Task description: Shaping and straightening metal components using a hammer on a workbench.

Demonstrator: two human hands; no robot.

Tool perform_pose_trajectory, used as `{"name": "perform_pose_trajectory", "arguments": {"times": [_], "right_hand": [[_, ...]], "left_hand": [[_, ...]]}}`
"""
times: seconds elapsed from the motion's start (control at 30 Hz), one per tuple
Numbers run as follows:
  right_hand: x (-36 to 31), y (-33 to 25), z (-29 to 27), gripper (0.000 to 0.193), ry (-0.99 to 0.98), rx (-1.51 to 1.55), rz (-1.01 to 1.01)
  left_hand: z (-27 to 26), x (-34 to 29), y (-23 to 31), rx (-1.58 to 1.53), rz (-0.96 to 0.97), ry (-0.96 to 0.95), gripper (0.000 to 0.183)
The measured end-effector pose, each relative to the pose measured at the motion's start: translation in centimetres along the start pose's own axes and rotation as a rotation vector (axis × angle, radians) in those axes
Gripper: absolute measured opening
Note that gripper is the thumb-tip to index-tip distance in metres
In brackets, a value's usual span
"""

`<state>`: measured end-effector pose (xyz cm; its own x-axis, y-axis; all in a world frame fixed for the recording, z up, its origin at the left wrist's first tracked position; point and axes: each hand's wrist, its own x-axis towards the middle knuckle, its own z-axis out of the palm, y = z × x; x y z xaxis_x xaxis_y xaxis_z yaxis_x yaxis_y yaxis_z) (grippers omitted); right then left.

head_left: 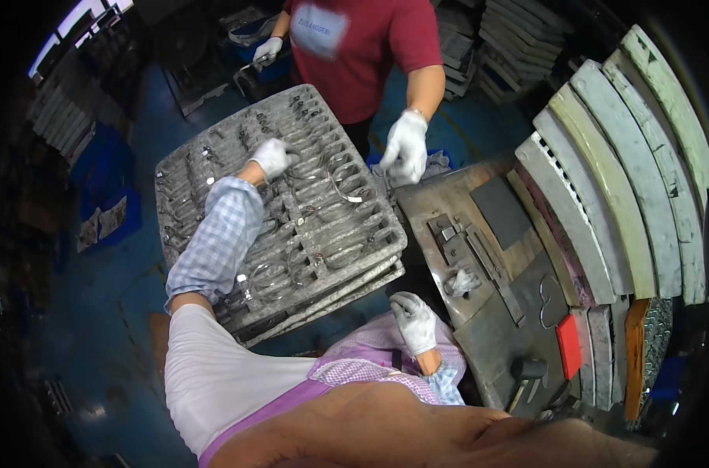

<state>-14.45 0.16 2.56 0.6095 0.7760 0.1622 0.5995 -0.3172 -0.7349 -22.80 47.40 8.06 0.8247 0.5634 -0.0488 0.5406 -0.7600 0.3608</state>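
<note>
Operator: Left hand (273, 157) status?
Inspector: Gloved, reaching far across the grey slotted tray (214, 168), fingers curled onto a metal ring (306, 170) seated mid-tray.
Operator: Right hand (414, 321)?
Inspector: Gloved, released, resting near the body beside the steel workbench (495, 335). A co-worker's gloved hand (405, 147) hovers at the tray's far right corner.

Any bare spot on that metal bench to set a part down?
Bare plate on the workbench, between the crumpled rag and the red block. Also around the dark square pad. The grey tray is crowded with metal rings; left hand is on it.
</note>
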Motion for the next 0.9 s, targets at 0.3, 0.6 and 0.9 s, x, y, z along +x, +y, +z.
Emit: {"name": "perform_pose_trajectory", "arguments": {"times": [0.3, 0.6, 0.9], "right_hand": [[-0.3, 2.1, -0.9, 0.008, -0.065, -0.153, -0.095], [-2.9, 5.9, -0.5, 0.015, -0.228, -0.253, 0.025], [-2.7, 5.8, -0.5, 0.019, -0.283, -0.293, 0.08]], "left_hand": [[1.7, 0.9, -2.9, 0.051, -0.268, 0.221, 0.035], [0.4, 7.1, -2.3, 0.238, -0.252, 0.326, 0.029], [5.2, 17.8, -1.4, 0.11, -0.423, 0.364, 0.052]]}}
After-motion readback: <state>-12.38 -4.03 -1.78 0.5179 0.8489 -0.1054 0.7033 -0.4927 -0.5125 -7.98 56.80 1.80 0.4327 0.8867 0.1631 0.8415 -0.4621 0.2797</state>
